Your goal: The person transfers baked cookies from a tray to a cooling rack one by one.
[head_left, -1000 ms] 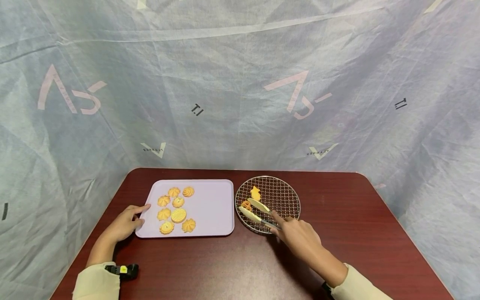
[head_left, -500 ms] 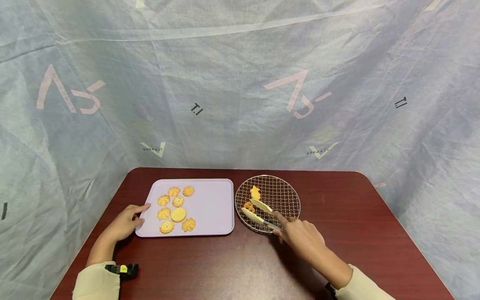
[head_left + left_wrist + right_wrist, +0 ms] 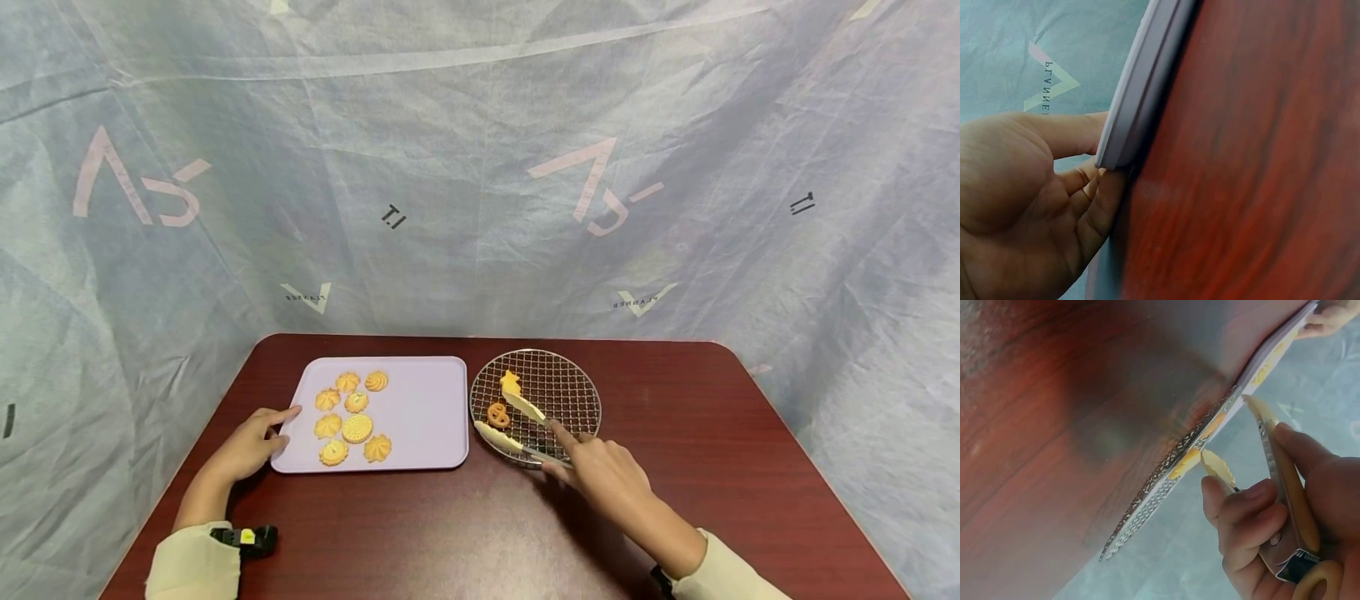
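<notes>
On the left, the person's left hand (image 3: 247,447) pinches the edge of a pale lilac tray (image 3: 423,408); in the left wrist view the thumb lies over the tray rim (image 3: 1138,87) and fingers reach beneath. The right hand (image 3: 606,481) holds metal tongs (image 3: 525,407) with cream-coloured tips over a round wire rack. Those tips stand apart on either side of a pretzel-shaped cookie (image 3: 498,416), which is not clamped. One tip overlaps the lower end of a yellow shaped cookie (image 3: 510,382). In the right wrist view the fingers curl round the tongs (image 3: 1291,490).
Several cookies (image 3: 357,428) lie on the left half of the tray. The round wire rack (image 3: 562,375) stands close beside its right edge. Both are on a dark red wooden table (image 3: 420,533), with a grey printed cloth (image 3: 480,167) hanging behind.
The tongs' tips have spread wider apart, and the pretzel-shaped cookie now shows fully between them, slightly right of where it was. The left hand and tray have stayed put.
</notes>
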